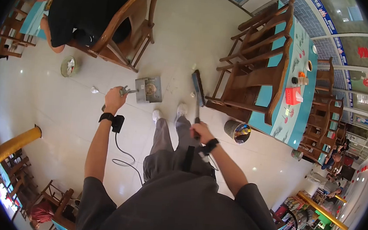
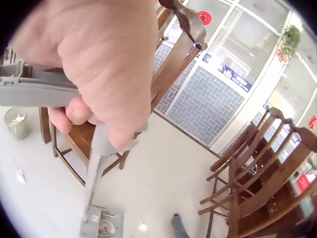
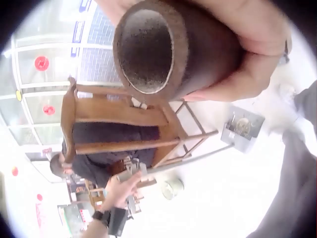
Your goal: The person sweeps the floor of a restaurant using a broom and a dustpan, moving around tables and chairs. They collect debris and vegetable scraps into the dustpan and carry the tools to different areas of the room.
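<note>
My left hand (image 1: 114, 100) grips the grey handle (image 2: 39, 91) of a long-handled dustpan (image 1: 141, 85). The pan lies on the floor ahead of my left foot, with litter inside it. In my right hand (image 1: 201, 131) is a broom, its dark brown handle (image 3: 213, 47) seen from the hollow end in the right wrist view. The broom head (image 1: 198, 88) rests on the floor right of the pan, beside the chair legs. A small pale scrap (image 1: 193, 94) lies against its left side, and a yellowish scrap (image 1: 194, 66) lies just beyond.
Wooden chairs (image 1: 252, 90) and a turquoise table (image 1: 261, 108) stand at the right, a filled bin (image 1: 231, 128) below them. A seated person (image 1: 88, 10) occupies a chair at upper left. Near another bin (image 1: 77, 68) lies a crumpled tissue (image 1: 94, 90).
</note>
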A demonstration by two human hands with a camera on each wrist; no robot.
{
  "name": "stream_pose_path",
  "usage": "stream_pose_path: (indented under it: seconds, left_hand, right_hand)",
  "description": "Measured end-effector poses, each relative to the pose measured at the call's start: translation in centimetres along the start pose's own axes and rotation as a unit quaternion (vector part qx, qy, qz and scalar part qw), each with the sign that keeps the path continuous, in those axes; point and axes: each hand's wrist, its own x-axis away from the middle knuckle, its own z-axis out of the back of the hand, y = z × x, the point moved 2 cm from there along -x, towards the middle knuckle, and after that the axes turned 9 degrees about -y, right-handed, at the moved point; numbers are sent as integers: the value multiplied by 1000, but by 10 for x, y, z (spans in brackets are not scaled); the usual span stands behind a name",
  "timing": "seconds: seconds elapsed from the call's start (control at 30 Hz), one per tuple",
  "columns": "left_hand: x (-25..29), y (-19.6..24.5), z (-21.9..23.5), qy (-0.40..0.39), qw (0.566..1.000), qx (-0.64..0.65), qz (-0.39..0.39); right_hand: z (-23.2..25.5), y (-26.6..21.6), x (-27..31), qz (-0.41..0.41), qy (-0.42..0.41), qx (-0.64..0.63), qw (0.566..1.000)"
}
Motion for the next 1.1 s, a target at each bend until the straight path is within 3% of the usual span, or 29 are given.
stream_pose_path:
  seconds: [0.07, 0.1, 0.13, 0.2, 0.23, 0.3, 0.33, 0.37, 0.4, 0.47, 0.5, 0.6, 0.67, 0.73, 0.8, 0.87, 0.9, 0.97, 1.0, 1.07, 1.1]
  left_hand:
    - [3, 3, 9, -4, 1000, 24, 13]
    - [4, 5, 10, -23, 999, 22, 22]
    - [4, 4, 11, -25, 999, 19, 19]
    - [5, 6, 5, -26, 999, 18, 21]
    - [4, 7, 2, -30, 999, 17, 15]
    - [4, 4, 1, -23, 998, 47, 20]
    - [4, 4, 0, -20, 999, 45, 17]
    - [4, 2, 0, -24, 999, 35, 23]
    - [5, 1, 2, -27, 999, 24, 27]
    - [8, 2, 9, -27, 999, 13, 25]
    - [10, 1, 11, -30, 999, 22, 27]
    - [19, -7, 14, -24, 999, 31, 28]
    - [24, -11, 24, -42, 998, 52, 22]
    - [33, -16, 33, -23, 998, 48, 18]
    - [37, -24, 31, -9, 999, 47, 8]
    - [33, -28, 21, -4, 1000, 14, 28]
    - [34, -26, 21, 9, 999, 22, 27]
    - [33, -27, 21, 16, 999, 26, 24]
    - [33, -29, 21, 24, 999, 29, 27]
    - [34, -34, 20, 24, 999, 35, 22]
    - [34, -38, 23, 33, 998, 39, 27]
  right_hand:
    - [-45, 19, -18, 49, 79, -19, 995]
    - [-61, 26, -24, 35, 34, -17, 999]
    - [-79, 25, -21, 15, 73, 16, 997]
    - [-106, 9, 10, 20, 45, -40, 998]
    - [-92, 9, 10, 21, 51, -45, 997]
    - [-42, 1, 16, -2, -70, 48, 996]
    - [-9, -12, 32, 3, -161, -8, 987]
    - [11, -36, 62, -32, -180, -85, 980]
    - [32, -38, 88, 26, -183, -185, 965]
    - [48, -51, 122, -86, -129, -239, 959]
    - [41, -57, 131, -82, -131, -245, 957]
    - [24, -60, 140, -80, -134, -145, 977]
    - [-9, -51, 120, -15, -74, 32, 997]
    - [-40, -25, 79, 32, -66, 98, 993]
    - [-74, 16, 22, 82, -7, 158, 984]
    - [-115, 25, 10, 97, 13, 102, 990]
    - [-105, 18, 11, 100, 21, 100, 990]
    - [-78, 1, 16, 51, -116, 55, 990]
    - [-45, -13, 22, 15, -147, 53, 988]
    - [21, -28, 50, -85, -265, -179, 944]
    - [41, -30, 74, 5, -222, -176, 959]
